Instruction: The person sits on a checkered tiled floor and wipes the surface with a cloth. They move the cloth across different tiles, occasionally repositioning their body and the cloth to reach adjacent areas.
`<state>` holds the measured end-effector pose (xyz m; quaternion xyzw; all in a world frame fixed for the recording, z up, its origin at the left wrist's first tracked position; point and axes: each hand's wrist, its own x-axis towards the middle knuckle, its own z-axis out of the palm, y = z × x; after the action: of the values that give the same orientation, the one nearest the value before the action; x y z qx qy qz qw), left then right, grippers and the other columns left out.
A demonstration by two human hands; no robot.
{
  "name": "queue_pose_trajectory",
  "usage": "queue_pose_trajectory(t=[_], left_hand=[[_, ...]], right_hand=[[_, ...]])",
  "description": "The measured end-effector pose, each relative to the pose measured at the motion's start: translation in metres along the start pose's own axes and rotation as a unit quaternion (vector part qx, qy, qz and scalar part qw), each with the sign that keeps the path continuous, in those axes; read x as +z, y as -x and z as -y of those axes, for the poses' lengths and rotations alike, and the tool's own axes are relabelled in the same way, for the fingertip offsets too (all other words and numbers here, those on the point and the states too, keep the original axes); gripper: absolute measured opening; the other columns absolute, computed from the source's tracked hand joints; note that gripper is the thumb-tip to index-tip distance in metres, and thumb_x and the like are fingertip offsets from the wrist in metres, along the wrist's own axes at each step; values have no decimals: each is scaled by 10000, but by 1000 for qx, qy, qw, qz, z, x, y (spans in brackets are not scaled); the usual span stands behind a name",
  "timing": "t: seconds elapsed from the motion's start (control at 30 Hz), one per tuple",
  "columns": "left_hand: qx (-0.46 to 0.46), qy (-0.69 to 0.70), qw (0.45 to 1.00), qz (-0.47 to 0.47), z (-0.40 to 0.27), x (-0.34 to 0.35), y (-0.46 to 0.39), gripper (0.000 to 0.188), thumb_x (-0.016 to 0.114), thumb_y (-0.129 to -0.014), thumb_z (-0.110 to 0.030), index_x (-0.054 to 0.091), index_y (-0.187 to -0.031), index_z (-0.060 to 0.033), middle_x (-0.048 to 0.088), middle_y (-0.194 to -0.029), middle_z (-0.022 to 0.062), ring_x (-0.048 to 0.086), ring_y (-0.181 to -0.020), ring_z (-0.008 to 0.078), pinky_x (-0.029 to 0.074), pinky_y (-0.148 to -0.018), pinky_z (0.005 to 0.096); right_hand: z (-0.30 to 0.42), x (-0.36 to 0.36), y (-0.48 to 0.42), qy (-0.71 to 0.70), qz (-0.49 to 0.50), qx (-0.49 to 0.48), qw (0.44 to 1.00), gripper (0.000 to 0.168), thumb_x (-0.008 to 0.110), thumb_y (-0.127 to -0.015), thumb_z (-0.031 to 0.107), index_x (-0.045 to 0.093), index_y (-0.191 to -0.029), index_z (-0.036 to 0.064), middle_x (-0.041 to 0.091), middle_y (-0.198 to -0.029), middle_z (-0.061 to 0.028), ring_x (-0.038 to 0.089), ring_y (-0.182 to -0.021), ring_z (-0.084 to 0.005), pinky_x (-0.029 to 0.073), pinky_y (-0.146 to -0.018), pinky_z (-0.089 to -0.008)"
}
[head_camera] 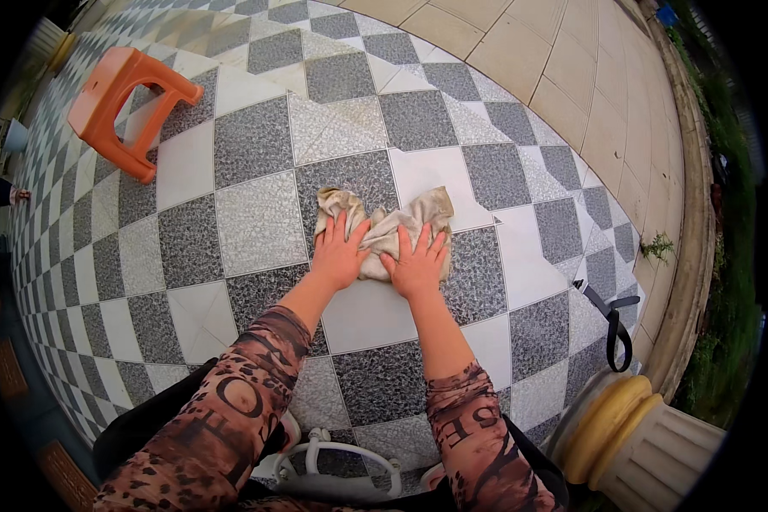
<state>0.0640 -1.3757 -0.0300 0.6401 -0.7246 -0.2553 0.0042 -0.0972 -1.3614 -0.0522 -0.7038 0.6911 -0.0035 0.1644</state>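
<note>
A crumpled, stained off-white cloth (384,240) lies on the checkered tile floor (259,221) in front of me. My left hand (340,256) presses flat on its left part, with the fingers spread. On the right part of the same cloth rests my right hand (417,262), also palm down with its fingers apart. The two hands are a short way apart, and folds of the cloth bunch up between and beyond them. Neither hand's fingers are closed around the cloth. The undersides of both hands are hidden.
An orange plastic stool (112,96) stands at the upper left. A black strap (611,313) lies at the right, near a fluted column (640,435) with a yellow ring. Below me is a white metal-framed seat (336,457). Beige paving (550,70) borders the tiles.
</note>
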Motion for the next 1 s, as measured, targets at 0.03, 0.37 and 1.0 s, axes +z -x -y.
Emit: queue_pose_trajectory(t=[0.03, 0.37, 1.0], left_hand=[[-11, -4, 1000, 6, 7, 2, 15, 536, 484, -848, -357, 270, -1334, -280, 143, -1413, 196, 143, -1289, 410, 204, -1017, 480], [-97, -3, 991, 93, 37, 8, 166, 576, 589, -782, -335, 328, -1281, -216, 235, -1348, 223, 271, -1221, 416, 315, -960, 460], [-166, 152, 963, 150, 67, 35, 284, 526, 670, -689, -177, 433, -1155, -117, 524, -1078, 181, 499, -1034, 372, 425, -827, 467]], right_hand=[[9, 3, 11, 1, 13, -4, 1000, 668, 458, -794, 558, 268, -1355, 251, 113, -1415, -226, 59, -1276, -484, 66, -1014, -574], [67, 28, 159, -42, 146, -19, 988, 710, 565, -752, 476, 284, -1335, 186, 151, -1405, -205, 138, -1268, -453, 181, -1007, -528], [58, 0, 268, -160, 201, 147, 955, 845, 749, -588, 386, 266, -1224, 111, 564, -1072, -137, 551, -998, -301, 402, -839, -432]])
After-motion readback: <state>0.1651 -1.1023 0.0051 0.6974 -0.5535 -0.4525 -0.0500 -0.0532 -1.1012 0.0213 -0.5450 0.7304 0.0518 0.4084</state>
